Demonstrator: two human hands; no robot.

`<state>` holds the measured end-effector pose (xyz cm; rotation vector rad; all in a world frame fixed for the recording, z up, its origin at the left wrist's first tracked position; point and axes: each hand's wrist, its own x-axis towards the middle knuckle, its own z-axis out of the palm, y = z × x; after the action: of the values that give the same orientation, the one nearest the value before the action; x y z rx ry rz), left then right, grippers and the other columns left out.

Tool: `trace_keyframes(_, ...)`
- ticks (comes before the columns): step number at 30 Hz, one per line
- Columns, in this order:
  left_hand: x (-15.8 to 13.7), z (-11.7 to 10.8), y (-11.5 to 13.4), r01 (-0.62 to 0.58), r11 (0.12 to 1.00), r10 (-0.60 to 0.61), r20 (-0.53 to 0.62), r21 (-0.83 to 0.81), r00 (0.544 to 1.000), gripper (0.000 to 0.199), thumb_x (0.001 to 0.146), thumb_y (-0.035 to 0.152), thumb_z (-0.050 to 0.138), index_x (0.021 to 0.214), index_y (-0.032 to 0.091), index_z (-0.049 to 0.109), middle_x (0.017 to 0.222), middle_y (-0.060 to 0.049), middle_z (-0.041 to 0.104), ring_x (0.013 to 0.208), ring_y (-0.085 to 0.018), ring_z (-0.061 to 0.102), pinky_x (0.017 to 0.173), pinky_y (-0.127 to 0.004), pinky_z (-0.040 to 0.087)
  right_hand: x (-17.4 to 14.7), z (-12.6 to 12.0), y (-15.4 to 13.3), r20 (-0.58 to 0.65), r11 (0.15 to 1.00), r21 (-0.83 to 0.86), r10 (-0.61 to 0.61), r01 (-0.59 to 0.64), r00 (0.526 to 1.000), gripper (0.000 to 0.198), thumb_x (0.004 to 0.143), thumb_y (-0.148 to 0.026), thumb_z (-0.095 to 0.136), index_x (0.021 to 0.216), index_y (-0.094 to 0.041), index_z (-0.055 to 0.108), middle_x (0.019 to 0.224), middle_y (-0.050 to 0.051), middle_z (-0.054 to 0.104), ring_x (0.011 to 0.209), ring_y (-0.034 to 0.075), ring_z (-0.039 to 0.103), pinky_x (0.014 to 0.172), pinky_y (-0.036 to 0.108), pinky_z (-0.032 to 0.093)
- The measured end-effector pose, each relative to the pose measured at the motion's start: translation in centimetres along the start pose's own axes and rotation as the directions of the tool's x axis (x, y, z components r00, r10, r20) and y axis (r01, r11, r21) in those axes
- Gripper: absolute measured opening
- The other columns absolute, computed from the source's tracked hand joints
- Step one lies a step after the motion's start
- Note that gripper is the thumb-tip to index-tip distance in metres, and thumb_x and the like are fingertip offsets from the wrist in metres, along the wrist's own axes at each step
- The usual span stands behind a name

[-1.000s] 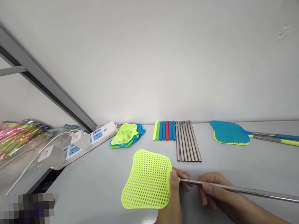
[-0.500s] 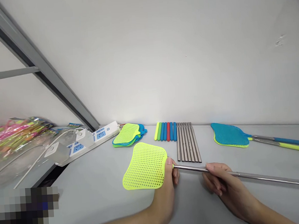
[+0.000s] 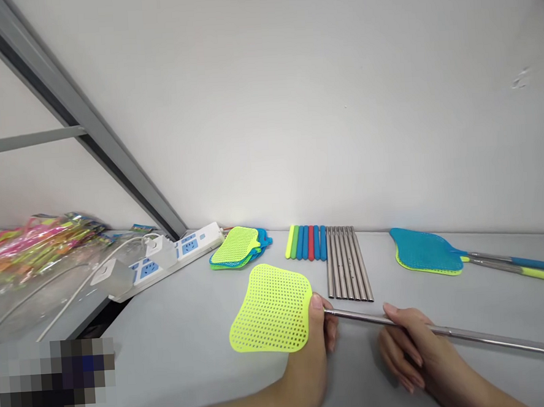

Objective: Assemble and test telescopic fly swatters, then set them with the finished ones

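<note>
My left hand [image 3: 320, 329] is closed on the neck of a yellow-green fly swatter [image 3: 273, 308], right where its perforated head meets the metal rod. Loosely round that shiny rod [image 3: 492, 338] is my right hand [image 3: 407, 342], with the thumb above it and the fingers curled below. The rod's far end runs out of view at the right. Beyond my hands, bare metal rods [image 3: 347, 263] lie side by side. Left of them is a row of coloured handle grips [image 3: 306, 243] in yellow, green, blue and red.
A stack of swatter heads [image 3: 235, 245] lies at the back left. Blue and yellow-green swatters with rods [image 3: 425, 252] lie at the right. A power strip [image 3: 192, 248] with plugs and cables and bagged colourful items [image 3: 39, 248] are on the left. A wall closes off the back.
My right hand's fingers have loosened and dropped away somewhat from the rod. The left hand keeps its hold on the swatter. The whole view has shifted slightly.
</note>
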<state>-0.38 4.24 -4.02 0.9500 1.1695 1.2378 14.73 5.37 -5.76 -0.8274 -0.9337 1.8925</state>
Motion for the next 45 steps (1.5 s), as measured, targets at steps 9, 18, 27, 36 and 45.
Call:
trace_keyframes(9, 0.1, -0.1, 0.2, -0.026, 0.999, 0.027, 0.04, -0.03, 0.999, 0.034, 0.087, 0.041, 0.027, 0.074, 0.018, 0.048, 0.052, 0.004, 0.04, 0.046, -0.008, 0.035, 0.051, -0.022, 0.028, 0.2, -0.2, 0.9, -0.063, 0.991, -0.128, -0.035, 0.027, 0.997, 0.062, 0.084, -0.048, 0.029, 0.028, -0.022, 0.024, 0.023, -0.004, 0.026, 0.024, 0.009, 0.034, 0.035, 0.025, 0.027)
trace_keyframes(18, 0.1, 0.2, 0.2, -0.021, 0.994, 0.027, 0.057, -0.108, 0.998, 0.032, 0.088, 0.039, 0.027, 0.073, 0.018, 0.046, 0.051, 0.004, 0.041, 0.047, -0.008, 0.036, 0.051, -0.023, 0.03, 0.2, 0.6, -0.4, -0.099, 0.993, -0.119, -0.028, 0.016, 0.995, 0.058, 0.081, -0.042, 0.039, 0.027, -0.023, 0.03, 0.023, -0.004, 0.028, 0.026, 0.011, 0.036, 0.039, 0.027, 0.03)
trace_keyframes(27, -0.1, 0.3, 0.4, -0.035, 0.999, 0.036, 0.031, -0.029, 0.999, 0.02, 0.082, 0.038, 0.044, 0.074, 0.02, 0.042, 0.051, 0.007, 0.039, 0.047, -0.009, 0.036, 0.05, -0.021, 0.032, 0.4, 0.7, -0.5, -0.085, 0.994, -0.102, -0.04, 0.031, 0.996, 0.056, 0.081, -0.04, 0.04, 0.028, -0.022, 0.032, 0.026, -0.003, 0.03, 0.029, 0.012, 0.038, 0.041, 0.028, 0.03)
trace_keyframes(36, -0.2, 0.0, 0.1, -0.044, 0.998, 0.041, 0.078, 0.04, 0.996, 0.021, 0.084, 0.041, 0.037, 0.08, 0.021, 0.04, 0.055, 0.007, 0.039, 0.047, -0.009, 0.035, 0.052, -0.022, 0.03, 0.5, 0.6, -0.4, -0.081, 0.998, -0.066, -0.023, 0.017, 0.996, 0.054, 0.082, -0.038, 0.04, 0.031, -0.02, 0.035, 0.029, -0.002, 0.034, 0.035, 0.012, 0.041, 0.046, 0.028, 0.031)
trace_keyframes(45, 0.0, -0.5, -0.4, -0.034, 0.988, 0.019, 0.103, 0.148, 0.994, 0.023, 0.083, 0.043, 0.036, 0.076, 0.022, 0.041, 0.056, 0.006, 0.039, 0.051, -0.011, 0.036, 0.062, -0.025, 0.03, 0.6, 0.6, -0.6, -0.095, 0.999, -0.051, -0.01, 0.005, 0.995, 0.053, 0.081, -0.04, 0.042, 0.033, -0.02, 0.035, 0.031, -0.002, 0.035, 0.038, 0.013, 0.042, 0.048, 0.028, 0.031)
